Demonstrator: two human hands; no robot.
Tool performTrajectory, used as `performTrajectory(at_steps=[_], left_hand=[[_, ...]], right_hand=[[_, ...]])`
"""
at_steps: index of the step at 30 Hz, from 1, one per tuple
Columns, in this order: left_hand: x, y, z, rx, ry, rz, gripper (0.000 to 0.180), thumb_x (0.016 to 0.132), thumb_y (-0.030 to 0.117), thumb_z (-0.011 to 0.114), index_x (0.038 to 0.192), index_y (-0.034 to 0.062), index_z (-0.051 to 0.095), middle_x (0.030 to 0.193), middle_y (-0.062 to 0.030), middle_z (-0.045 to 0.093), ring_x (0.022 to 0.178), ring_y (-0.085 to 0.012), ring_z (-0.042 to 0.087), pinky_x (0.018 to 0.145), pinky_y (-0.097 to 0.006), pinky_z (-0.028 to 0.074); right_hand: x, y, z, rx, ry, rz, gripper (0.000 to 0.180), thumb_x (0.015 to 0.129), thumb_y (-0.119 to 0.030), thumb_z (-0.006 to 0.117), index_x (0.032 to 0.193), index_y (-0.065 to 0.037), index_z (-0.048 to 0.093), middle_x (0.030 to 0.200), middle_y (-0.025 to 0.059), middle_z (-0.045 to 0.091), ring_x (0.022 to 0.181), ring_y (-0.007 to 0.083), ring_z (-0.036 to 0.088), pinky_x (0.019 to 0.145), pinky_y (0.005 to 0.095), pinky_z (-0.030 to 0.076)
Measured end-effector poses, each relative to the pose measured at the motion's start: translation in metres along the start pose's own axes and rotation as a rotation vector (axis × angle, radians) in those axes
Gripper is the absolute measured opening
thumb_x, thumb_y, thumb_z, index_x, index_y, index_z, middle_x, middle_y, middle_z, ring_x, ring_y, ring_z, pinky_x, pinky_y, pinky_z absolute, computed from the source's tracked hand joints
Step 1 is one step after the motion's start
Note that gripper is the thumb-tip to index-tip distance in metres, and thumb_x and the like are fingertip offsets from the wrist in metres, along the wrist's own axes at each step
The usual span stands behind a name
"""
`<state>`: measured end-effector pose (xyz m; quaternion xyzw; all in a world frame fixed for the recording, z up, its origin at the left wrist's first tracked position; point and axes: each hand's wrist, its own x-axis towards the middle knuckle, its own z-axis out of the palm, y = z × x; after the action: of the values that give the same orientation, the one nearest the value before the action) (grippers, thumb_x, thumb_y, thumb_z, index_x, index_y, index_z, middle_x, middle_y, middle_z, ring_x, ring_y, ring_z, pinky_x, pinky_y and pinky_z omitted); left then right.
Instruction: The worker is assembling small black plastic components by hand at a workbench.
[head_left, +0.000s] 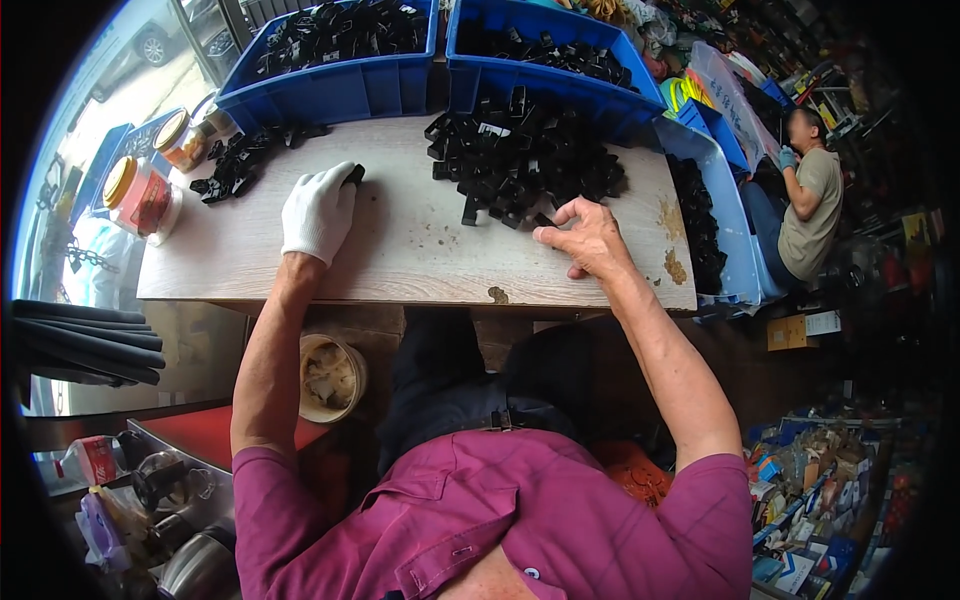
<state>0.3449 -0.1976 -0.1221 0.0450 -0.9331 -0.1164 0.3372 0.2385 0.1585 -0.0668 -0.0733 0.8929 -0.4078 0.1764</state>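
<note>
My left hand [318, 215], in a white knit glove, is closed on a small black plastic piece [354, 174] that sticks out past its fingertips above the tabletop. To the right, my bare right hand [590, 238] has thumb and forefinger pinched at another small black plastic piece [544, 220], at the near edge of a heap. That heap of black plastic pieces [520, 160] spreads over the right half of the wooden table [410, 265]. A smaller group of similar black pieces [238, 165] lies beyond my left hand, at the far left.
Two blue bins [345, 92] of black pieces line the table's far side. A lighter blue bin [735, 215] stands at the right edge. Lidded jars [140, 200] sit on the left. A bucket [332, 378] is below the table. Another person [808, 205] sits at the right.
</note>
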Motion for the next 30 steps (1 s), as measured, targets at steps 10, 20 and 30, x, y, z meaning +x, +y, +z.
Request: performTrajectory(at_steps=[10, 20, 30], left_hand=[[-0.038, 0.144, -0.001, -0.786, -0.038, -0.254, 0.032, 0.091, 0.002, 0.07, 0.123, -0.0013, 0.068, 0.111, -0.0177, 0.074, 0.098, -0.0217, 0.074, 0.085, -0.031, 0.057], [-0.04, 0.171, 0.018, -0.841, 0.001, -0.238, 0.033, 0.091, 0.003, 0.07, 0.124, 0.0008, 0.068, 0.108, -0.0175, 0.073, 0.093, -0.0237, 0.074, 0.081, -0.031, 0.057], [-0.029, 0.174, 0.024, -0.585, -0.092, -0.019, 0.026, 0.088, 0.008, 0.067, 0.114, 0.0052, 0.07, 0.106, -0.014, 0.073, 0.095, -0.0344, 0.07, 0.082, -0.041, 0.057]], right_hand=[[-0.02, -0.015, 0.014, 0.06, -0.036, 0.141, 0.059, 0.083, -0.057, 0.08, 0.081, 0.0, 0.063, 0.06, 0.003, 0.053, 0.037, 0.0108, 0.045, 0.034, 0.0277, 0.042], [-0.026, 0.006, 0.012, 0.329, -0.169, -0.059, 0.038, 0.087, -0.025, 0.078, 0.113, -0.001, 0.064, 0.056, -0.0007, 0.052, 0.039, 0.0088, 0.047, 0.036, 0.0276, 0.046], [-0.026, -0.005, 0.021, 0.222, -0.212, -0.091, 0.041, 0.084, -0.004, 0.075, 0.123, -0.003, 0.061, 0.055, -0.0033, 0.051, 0.039, 0.0068, 0.046, 0.036, 0.0244, 0.043]])
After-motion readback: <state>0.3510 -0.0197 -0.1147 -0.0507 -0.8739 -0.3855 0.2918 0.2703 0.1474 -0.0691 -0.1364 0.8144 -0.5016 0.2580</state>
